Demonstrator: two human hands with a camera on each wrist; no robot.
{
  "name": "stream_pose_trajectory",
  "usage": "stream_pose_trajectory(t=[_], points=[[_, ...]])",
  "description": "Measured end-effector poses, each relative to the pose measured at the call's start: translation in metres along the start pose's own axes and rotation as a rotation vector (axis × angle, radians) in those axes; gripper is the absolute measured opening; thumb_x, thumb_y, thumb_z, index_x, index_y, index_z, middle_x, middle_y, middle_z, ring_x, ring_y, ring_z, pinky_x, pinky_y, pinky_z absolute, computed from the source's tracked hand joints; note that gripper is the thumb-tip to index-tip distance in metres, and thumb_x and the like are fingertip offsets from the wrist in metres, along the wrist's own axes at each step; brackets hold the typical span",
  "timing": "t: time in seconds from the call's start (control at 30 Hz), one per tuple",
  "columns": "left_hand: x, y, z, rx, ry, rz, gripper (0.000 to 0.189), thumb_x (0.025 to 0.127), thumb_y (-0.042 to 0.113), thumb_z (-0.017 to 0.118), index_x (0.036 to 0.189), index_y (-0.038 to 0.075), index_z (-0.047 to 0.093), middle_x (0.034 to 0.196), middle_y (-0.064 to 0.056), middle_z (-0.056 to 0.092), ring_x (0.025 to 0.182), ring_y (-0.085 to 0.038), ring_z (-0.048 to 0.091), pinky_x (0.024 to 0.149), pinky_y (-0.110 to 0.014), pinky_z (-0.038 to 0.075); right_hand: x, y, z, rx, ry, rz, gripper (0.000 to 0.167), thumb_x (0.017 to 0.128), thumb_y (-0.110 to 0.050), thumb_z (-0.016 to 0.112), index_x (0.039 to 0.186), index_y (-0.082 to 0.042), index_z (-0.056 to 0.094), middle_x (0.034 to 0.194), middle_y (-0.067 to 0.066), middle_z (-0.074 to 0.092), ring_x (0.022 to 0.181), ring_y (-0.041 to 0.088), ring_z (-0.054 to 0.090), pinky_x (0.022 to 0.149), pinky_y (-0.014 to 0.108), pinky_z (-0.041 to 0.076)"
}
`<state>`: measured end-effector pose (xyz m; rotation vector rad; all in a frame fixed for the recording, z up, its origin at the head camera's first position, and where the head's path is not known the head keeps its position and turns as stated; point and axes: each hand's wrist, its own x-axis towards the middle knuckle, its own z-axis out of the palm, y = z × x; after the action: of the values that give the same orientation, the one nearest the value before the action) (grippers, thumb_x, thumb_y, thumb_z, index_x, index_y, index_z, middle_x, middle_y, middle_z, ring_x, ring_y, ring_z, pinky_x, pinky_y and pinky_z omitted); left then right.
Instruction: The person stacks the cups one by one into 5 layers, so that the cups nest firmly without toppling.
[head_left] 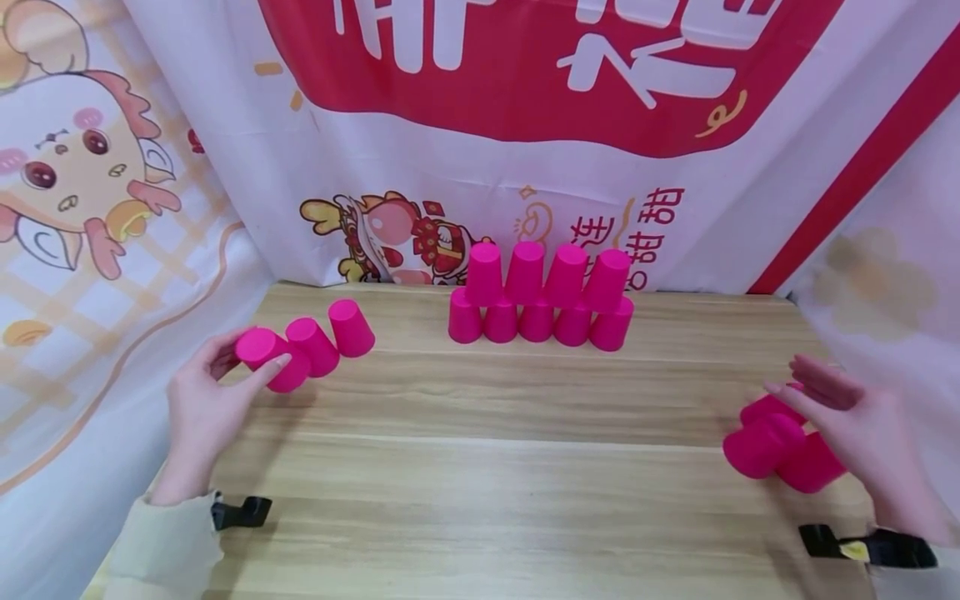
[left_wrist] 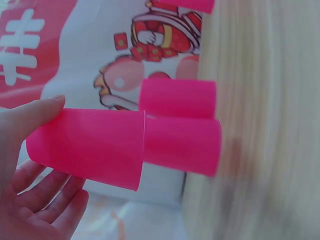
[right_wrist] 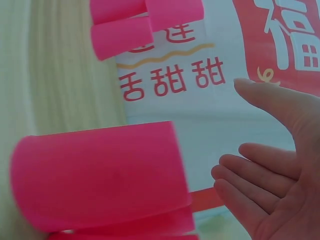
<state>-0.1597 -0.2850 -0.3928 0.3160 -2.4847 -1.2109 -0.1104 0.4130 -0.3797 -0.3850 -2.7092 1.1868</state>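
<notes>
The held cup looks like thin plastic, so it should be very light and fairly stiff, with walls that may give a little if squeezed hard. Its smooth side is probably somewhat slippery, and an unfilled cup like this would tip or slide at a slight knock; a drop is unlikely to break it. The best hold is a gentle one near the narrow closed end, thumb on one side and fingers on the other, leaving the wide rim free.

The left hand has it just so, pinching the held cup near its closed end, at the left of the surface. The rim appears raised off the wood. Next to it, the middle cup and the far cup stand mouth down.

The right hand is spread, thumb well away from the straight fingers, gripping nothing, beside a cluster of cups at the right. How these cups rest on one another is hard to tell.

All are one plain bright pink, round, unmarked, tapering from a wide mouth to a flat closed end. At the back, a two-tier stack has five below and four above, all upside down.
</notes>
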Motion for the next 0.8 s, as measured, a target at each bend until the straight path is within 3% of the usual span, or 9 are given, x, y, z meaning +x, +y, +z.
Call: stream_pose_trajectory(t=[0.17,0.5,0.8], points=[[-0.004,0.019,0.004,-0.016,0.021,0.060,0.068,0.085,0.043,0.083,0.145,0.019,0.059,0.135,-0.003,0.063,0.119,-0.024,0.059,0.097,-0.017,0.047,-0.016,0.011,0.002,0.006,-0.026,0.089,0.085,0.087,-0.050,0.078,0.153,-0.006,0.046,0.144,0.019,0.054,0.092,-0.020,0.054,0.068,0.005,0.047],[-0.004,0.045,0.015,-0.092,0.008,0.167,0.063,0.081,0.035,0.088,0.137,0.019,0.064,0.126,0.002,0.066,0.113,-0.013,0.060,0.096,-0.018,0.047,-0.038,0.018,0.003,0.012,0.007,0.154,0.083,0.085,-0.050,0.081,0.152,-0.012,0.049,0.142,0.009,0.058,0.088,-0.022,0.053,0.065,0.006,0.049],[-0.002,0.065,0.030,-0.122,-0.039,0.225,0.063,0.082,0.039,0.087,0.137,0.019,0.064,0.124,0.003,0.067,0.112,-0.015,0.060,0.098,-0.033,0.049,-0.047,0.015,0.008,-0.048,0.023,0.072,0.082,0.083,-0.048,0.083,0.147,-0.006,0.054,0.133,0.003,0.064,0.087,-0.025,0.053,0.065,0.005,0.047]])
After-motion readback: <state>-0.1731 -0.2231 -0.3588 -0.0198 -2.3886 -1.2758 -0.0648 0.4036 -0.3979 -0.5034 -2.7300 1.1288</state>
